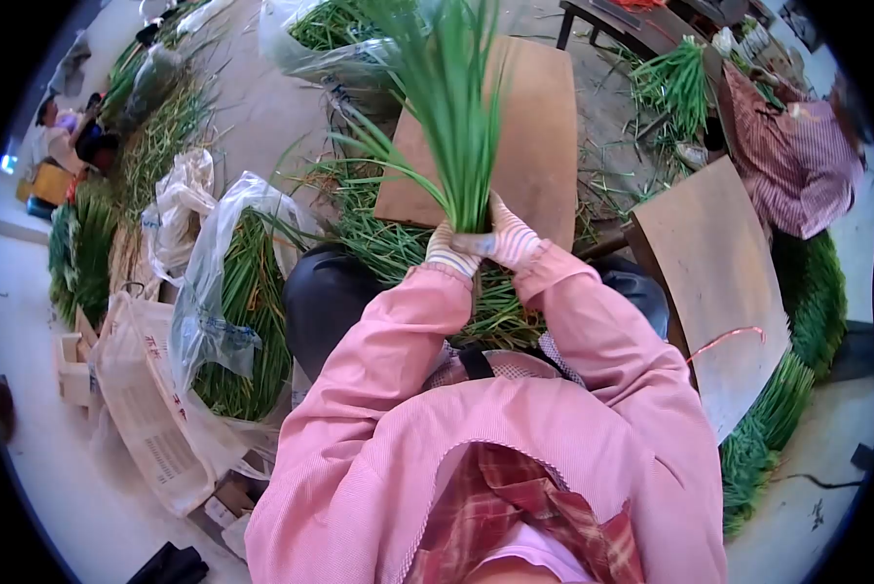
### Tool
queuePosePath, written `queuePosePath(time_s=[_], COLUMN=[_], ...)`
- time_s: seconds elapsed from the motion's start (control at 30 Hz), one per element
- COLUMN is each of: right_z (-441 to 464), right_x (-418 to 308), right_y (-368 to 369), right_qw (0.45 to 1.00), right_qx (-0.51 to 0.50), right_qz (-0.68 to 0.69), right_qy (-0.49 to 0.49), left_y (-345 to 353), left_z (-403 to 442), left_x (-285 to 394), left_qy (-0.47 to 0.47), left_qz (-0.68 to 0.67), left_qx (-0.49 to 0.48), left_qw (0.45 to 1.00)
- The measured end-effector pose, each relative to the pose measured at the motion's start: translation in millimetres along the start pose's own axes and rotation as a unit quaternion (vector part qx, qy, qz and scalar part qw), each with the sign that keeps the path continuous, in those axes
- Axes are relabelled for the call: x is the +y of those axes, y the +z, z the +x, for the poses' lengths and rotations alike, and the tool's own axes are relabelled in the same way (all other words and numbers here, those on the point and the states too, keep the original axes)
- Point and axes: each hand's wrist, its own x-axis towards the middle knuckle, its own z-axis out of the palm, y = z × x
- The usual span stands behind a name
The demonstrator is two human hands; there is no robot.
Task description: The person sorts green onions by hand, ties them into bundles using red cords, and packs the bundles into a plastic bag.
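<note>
A bunch of green chives [463, 146] stands upright over the wooden board [544, 127], its long leaves fanning out and blurred at the top. My left hand [448, 252], in a striped glove, is closed around the lower end of the bunch. Gripping the same end from the other side is my right hand [513, 237], also gloved, with its thumb up along the stalks. The two hands touch each other at the base. The cut ends are hidden by the gloves. Loose green leaves [500, 310] lie below my hands, between my knees.
A clear plastic bag [247, 302] full of greens stands at left, beside a white crate [154, 409]. Another bag [325, 39] is beyond the board. At right, a tilted panel [714, 282] stands near stacked green bundles [770, 428]. A person in a striped top [792, 161] sits at far right.
</note>
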Motion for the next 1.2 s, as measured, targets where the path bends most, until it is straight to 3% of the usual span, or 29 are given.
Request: queuePosePath(time_s=[0.03, 0.1, 0.13, 0.3, 0.37, 0.43, 0.5, 0.53, 0.6, 0.67, 0.77, 0.83, 0.87, 0.9, 0.97, 1.03, 1.1, 1.13, 1.17, 1.2], right_z=[-1, 2, 4, 2, 8, 16, 29, 39, 59, 51, 62, 71, 53, 37, 40, 31, 14, 10, -11, -15], right_x=[0, 4, 5, -56, -82, -93, -93, -80, -44, -45, -44, -48, -85, -107, -102, -117, -135, -127, -116, -97], right_y=[8, 9, 5, -13, -24, -36, -55, -67, -88, -89, -84, -78, -71, -55, -37, -30, -43, -56, -64, -80], right_qw=[0.997, 0.992, 0.980, 0.958, 0.956, 0.944, 0.942, 0.952, 0.974, 0.977, 0.982, 0.988, 0.965, 0.878, 0.792, 0.789, 0.872, 0.916, 0.951, 0.980], right_qx=[0.076, 0.105, 0.125, 0.177, 0.184, 0.241, 0.242, 0.200, 0.120, 0.076, 0.068, 0.066, 0.040, 0.127, 0.181, 0.141, -0.095, -0.122, -0.030, -0.027], right_qz=[-0.015, 0.063, 0.135, 0.170, 0.151, 0.083, 0.015, 0.028, 0.090, 0.159, 0.138, -0.043, -0.244, -0.454, -0.542, -0.562, -0.473, -0.365, -0.292, -0.163], right_qy=[0.003, -0.040, -0.079, -0.150, -0.171, -0.207, -0.232, -0.230, -0.168, -0.118, -0.111, -0.136, -0.083, -0.079, -0.215, -0.203, -0.082, -0.112, -0.100, -0.112], left_y=[13, 43, 52, 60, 67, 81, 80, 45, 47, 40, 23, 10, 1, 10, 31, 62, 91, 105, 94, 101], left_z=[4, 13, 14, 43, 65, 90, 117, 128, 144, 151, 156, 146, 141, 134, 116, 95, 71, 59, 51, 49], left_x=[-15, -39, -40, -27, -20, -17, -9, -9, -3, -9, -6, 7, 13, 13, 11, 11, 19, 23, 30, 32], left_qy=[0.033, 0.102, 0.080, 0.034, 0.041, 0.017, -0.062, -0.025, -0.048, 0.006, 0.026, -0.025, -0.064, -0.019, 0.074, 0.161, 0.164, 0.161, 0.209, 0.253], left_qz=[-0.031, -0.083, -0.093, -0.023, 0.010, 0.051, 0.028, 0.149, 0.055, 0.095, 0.001, -0.091, -0.110, -0.071, 0.012, 0.095, 0.176, 0.215, 0.211, 0.123], left_qx=[0.168, 0.481, 0.483, 0.435, 0.332, 0.297, 0.337, 0.282, 0.315, 0.302, 0.332, 0.005, -0.149, -0.089, 0.030, 0.150, 0.222, 0.259, 0.235, 0.242], left_qw=[0.985, 0.867, 0.867, 0.899, 0.942, 0.953, 0.939, 0.948, 0.946, 0.948, 0.943, 0.995, 0.981, 0.993, 0.997, 0.971, 0.945, 0.928, 0.926, 0.929])
